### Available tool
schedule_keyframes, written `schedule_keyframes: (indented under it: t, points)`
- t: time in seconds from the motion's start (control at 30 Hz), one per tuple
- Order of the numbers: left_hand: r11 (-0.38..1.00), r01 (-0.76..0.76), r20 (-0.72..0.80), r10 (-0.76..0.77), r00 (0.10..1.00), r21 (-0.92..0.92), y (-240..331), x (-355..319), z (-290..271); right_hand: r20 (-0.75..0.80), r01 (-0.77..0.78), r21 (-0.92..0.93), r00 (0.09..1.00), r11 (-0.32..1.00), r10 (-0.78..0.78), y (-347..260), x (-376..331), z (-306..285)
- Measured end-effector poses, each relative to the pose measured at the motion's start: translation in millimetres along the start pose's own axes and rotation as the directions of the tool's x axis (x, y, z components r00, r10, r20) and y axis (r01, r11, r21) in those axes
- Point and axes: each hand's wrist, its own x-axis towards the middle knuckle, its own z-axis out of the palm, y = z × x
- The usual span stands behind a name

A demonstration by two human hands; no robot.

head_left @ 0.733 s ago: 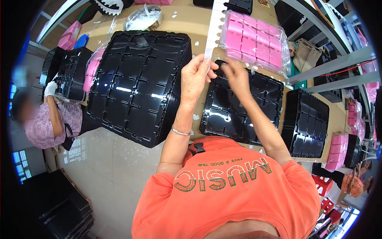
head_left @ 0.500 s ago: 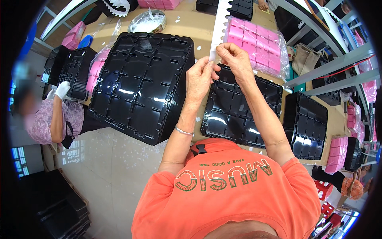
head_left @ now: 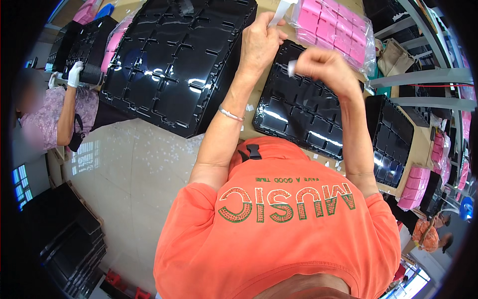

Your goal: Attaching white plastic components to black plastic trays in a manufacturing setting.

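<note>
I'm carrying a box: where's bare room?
Widest: pale floor between the large black trays, orange shirt and dark lower-left stack, scraps littering its upper part. The tabletop shows narrow strips beside trays; it's crowded around the left hand and right hand.

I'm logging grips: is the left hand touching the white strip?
Touching. The head view shows the left hand pinching the white strip, whose near end meets its fingers with no gap.

The strip (head_left: pixel 281 12) is white, the tray (head_left: pixel 295 103) black, the co-worker's top (head_left: pixel 49 117) mottled lilac.
</note>
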Motion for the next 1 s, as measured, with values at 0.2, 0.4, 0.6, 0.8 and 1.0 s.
schedule_keyframes:
  t: [0.2, 0.4, 0.6, 0.8, 1.0]
  points:
    - [0.907, 0.213, 0.118, -0.182, 0.976, -0.362, 21.1, 5.6, -0.1, 0.371, 0.154, -0.568, 0.925, 0.808, 0.084, 104.5, -10.9, 52.9]
    - [0.943, 0.17, 0.075, -0.155, 0.985, -0.286, 9.5, 10.0, -1.7, 0.303, 0.174, -0.7, 0.95, 0.693, 0.067, 135.6, -4.2, 82.8]
    - [0.954, 0.147, 0.087, -0.129, 0.988, -0.261, 9.1, 8.4, -2.2, 0.202, 0.124, -0.71, 0.979, 0.693, 0.033, 139.1, -2.3, 77.9]
    - [0.903, 0.252, 0.133, -0.218, 0.967, -0.349, 12.3, -1.6, -1.1, -0.461, 0.085, 0.03, 0.885, 0.996, -0.062, 48.0, 46.9, 19.8]
    - [0.975, 0.147, 0.032, -0.144, 0.989, -0.167, 15.7, -6.8, -0.1, -0.525, 0.23, -0.008, 0.827, 0.973, -0.2, -11.2, 78.4, 6.9]
